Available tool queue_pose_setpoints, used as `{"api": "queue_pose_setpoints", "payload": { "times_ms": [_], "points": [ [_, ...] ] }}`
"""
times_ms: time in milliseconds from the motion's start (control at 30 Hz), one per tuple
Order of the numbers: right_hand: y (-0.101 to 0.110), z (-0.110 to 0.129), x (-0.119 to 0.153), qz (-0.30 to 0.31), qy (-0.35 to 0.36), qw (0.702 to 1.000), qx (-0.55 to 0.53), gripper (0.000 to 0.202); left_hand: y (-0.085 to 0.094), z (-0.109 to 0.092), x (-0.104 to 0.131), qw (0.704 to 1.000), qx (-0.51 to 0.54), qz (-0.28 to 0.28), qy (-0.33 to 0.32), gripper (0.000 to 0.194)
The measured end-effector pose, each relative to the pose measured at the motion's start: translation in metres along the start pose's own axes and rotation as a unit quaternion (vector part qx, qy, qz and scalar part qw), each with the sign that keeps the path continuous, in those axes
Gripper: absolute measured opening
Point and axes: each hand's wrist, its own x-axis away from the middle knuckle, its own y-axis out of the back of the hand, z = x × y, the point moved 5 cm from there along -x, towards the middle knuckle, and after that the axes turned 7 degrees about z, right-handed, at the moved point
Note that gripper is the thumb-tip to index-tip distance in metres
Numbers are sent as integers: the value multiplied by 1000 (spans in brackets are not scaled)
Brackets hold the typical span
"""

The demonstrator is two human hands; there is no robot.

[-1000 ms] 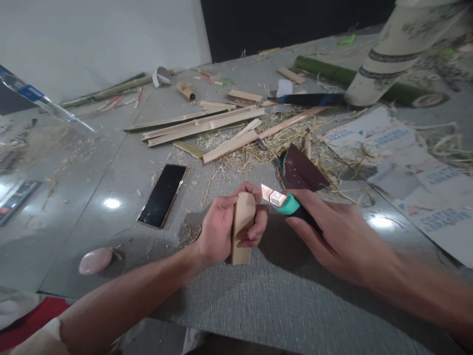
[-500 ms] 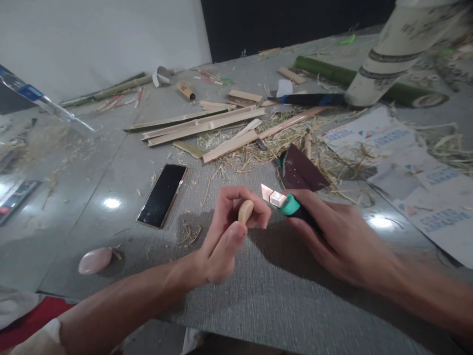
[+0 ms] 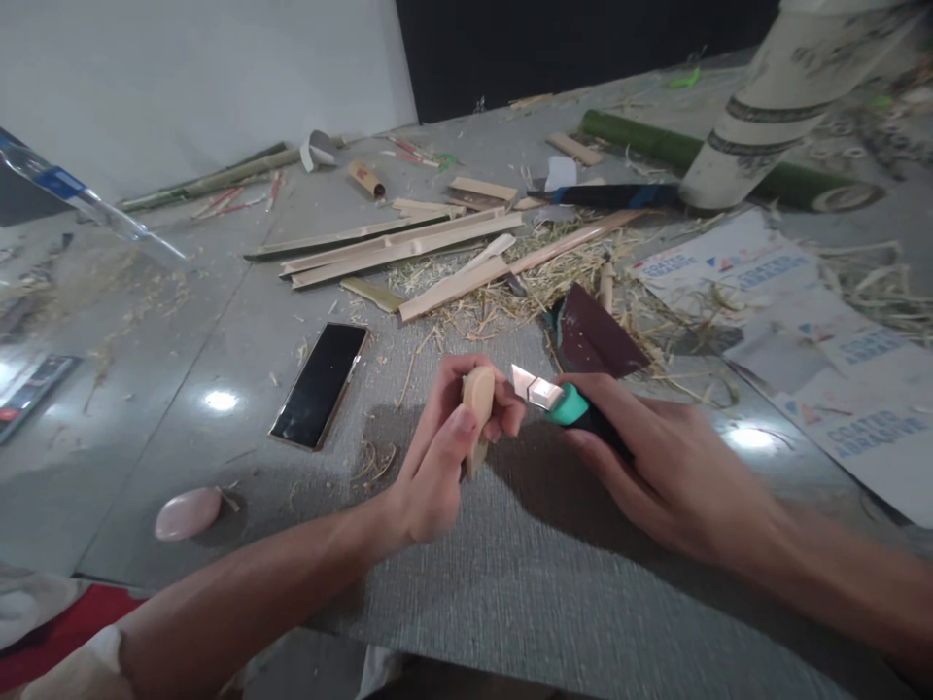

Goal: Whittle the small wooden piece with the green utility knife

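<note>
Between the thumb and fingers of my left hand (image 3: 441,457) is a small pale bamboo piece (image 3: 478,394) with a rounded top, held upright over the table. My right hand (image 3: 656,457) is closed around a utility knife (image 3: 569,403) with a teal collar and a dark handle. Its slanted metal blade points left, close to my left fingertips and apart from the bamboo piece. Behind the knife lies a folded sheet of dark red sandpaper (image 3: 602,335). A black phone (image 3: 321,387) rests left of my left hand.
Split bamboo strips (image 3: 408,248) lie across the back over a heap of shavings (image 3: 539,262). At right are sandpaper sheets (image 3: 838,369) printed side up, a patterned cup (image 3: 758,107) and a green bamboo pole (image 3: 641,141). A pinkish smooth object (image 3: 188,513) sits front left.
My left hand has turned the bamboo piece, so more of its broad side shows and its lower end appears below the thumb. The knife has shifted very slightly left.
</note>
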Motion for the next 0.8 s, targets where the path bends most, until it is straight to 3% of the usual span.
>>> {"api": "queue_pose_setpoints", "payload": {
  "times_ms": [333, 600, 800],
  "points": [
    [1, 0, 0, 0, 7, 1000, 24, 24, -3, -9, -9, 999, 33, -28, 14, 38],
    [-3, -2, 2, 11, 1, 1000, 8, 26, -6, -16, -6, 999, -23, 23, -31, 56],
    [-6, -5, 3, 24, 2, 1000, -9, 23, -11, -19, -3, 994, -58, 88, -19, 60]
  ]
}}
